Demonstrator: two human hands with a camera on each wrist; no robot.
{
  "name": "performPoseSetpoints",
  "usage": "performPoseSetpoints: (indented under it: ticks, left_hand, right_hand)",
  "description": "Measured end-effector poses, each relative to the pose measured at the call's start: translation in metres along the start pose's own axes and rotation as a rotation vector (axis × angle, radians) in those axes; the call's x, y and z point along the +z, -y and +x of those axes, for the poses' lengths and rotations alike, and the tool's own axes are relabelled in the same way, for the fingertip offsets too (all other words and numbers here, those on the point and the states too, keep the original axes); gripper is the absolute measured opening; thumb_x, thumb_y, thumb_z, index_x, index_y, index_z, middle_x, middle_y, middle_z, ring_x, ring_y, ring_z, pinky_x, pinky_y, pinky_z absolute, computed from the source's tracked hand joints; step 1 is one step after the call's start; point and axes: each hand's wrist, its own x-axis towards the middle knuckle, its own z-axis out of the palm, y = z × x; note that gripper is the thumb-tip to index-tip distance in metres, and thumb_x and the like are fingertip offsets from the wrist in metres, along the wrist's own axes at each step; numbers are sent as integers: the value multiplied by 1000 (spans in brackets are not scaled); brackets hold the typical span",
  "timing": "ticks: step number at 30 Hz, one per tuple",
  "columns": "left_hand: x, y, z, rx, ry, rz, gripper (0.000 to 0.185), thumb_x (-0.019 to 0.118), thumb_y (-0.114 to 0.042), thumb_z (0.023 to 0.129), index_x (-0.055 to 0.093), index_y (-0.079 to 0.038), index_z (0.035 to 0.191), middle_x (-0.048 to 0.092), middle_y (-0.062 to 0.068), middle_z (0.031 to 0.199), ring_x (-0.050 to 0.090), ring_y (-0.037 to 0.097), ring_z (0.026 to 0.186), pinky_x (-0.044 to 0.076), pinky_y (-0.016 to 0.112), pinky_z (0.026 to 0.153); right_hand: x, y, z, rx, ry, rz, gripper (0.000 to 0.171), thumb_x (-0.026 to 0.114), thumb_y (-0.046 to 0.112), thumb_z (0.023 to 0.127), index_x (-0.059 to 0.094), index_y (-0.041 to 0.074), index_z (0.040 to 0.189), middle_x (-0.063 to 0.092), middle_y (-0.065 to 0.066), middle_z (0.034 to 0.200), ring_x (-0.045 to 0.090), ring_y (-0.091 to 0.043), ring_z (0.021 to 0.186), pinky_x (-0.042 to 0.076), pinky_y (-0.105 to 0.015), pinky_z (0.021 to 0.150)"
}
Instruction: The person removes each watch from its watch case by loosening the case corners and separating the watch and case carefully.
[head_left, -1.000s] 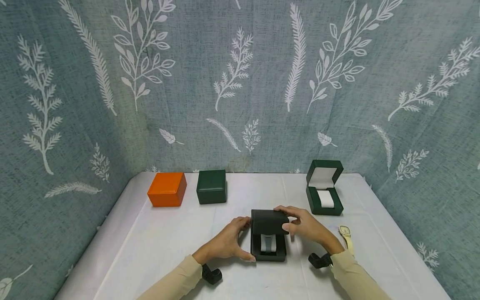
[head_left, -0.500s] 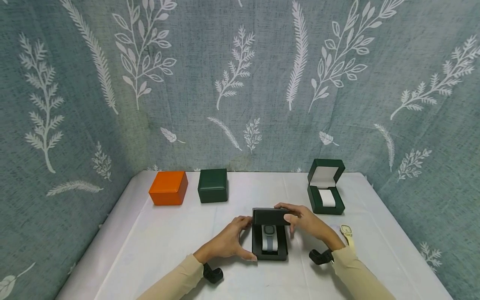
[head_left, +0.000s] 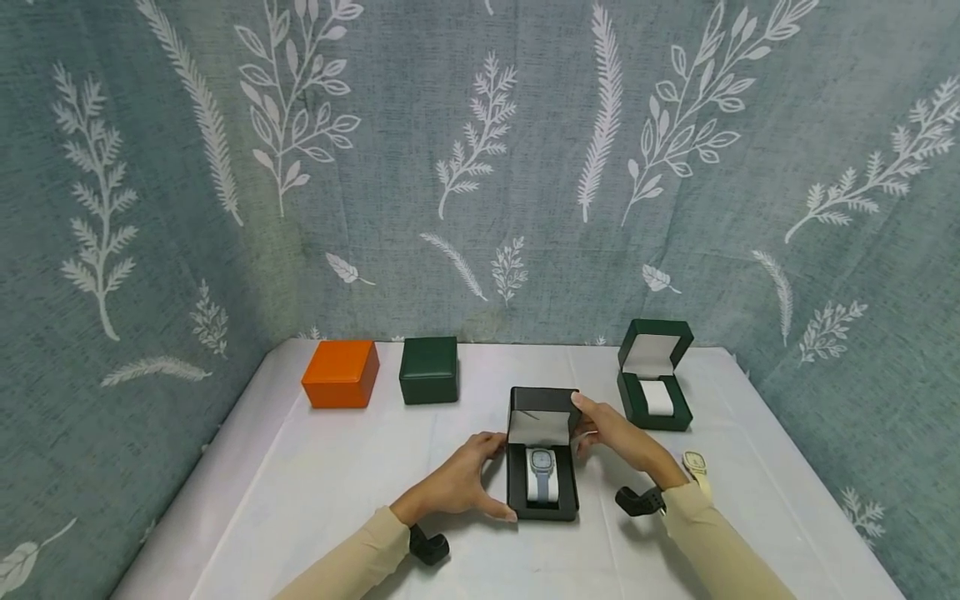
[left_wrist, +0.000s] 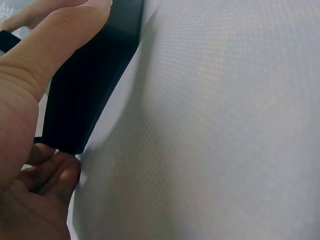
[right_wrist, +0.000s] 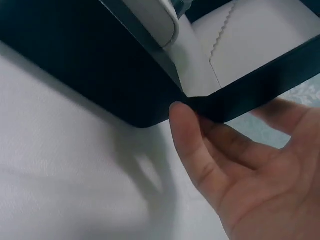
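A black watch box (head_left: 516, 483) stands on the white-covered table with its lid (head_left: 542, 400) raised, showing a pale lining. Inside, a watch (head_left: 542, 461) with a grey-blue strap is wrapped round a white cushion. My left hand (head_left: 459, 479) grips the box's left side, thumb at the front corner and fingers at the back, as the left wrist view also shows on the dark box wall (left_wrist: 90, 95). At the lid's right edge, my right hand (head_left: 618, 437) holds on; in the right wrist view its fingers (right_wrist: 186, 135) are at the hinge corner and behind the lid.
An orange box (head_left: 339, 373) and a green box (head_left: 429, 371), both closed, stand at the back left. At the back right, an open green box (head_left: 654, 408) holds a white cushion. A cream watch (head_left: 696, 468) lies beside my right wrist. Patterned cloth (head_left: 480, 208) encloses the table.
My right hand has swung the black box's lid up and back, uncovering the watch and the pale lining. My left hand has stayed at the box's left side.
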Motion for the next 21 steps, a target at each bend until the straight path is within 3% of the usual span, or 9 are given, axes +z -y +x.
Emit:
performPoseSetpoints:
  ticks: [6,21]
  left_hand:
    - [1,1,2,4,6,5,119,98,-47,65,38,3,155,44,15,150,49,26,132,42,44,112]
    - [0,0,0,-23,18,-19,120,97,-48,66,36,2,156,42,13,151,48,24,132,42,44,112]
  right_hand:
    - [0,0,1,23,-17,68,72,34,58,108,58,-10,108,63,-18,101,61,-28,89,57,-44,82]
    - [2,3,-3,-2,-1,44,77,26,54,111,61,-15,117,67,-21,103,65,-31,94,56,-46,90]
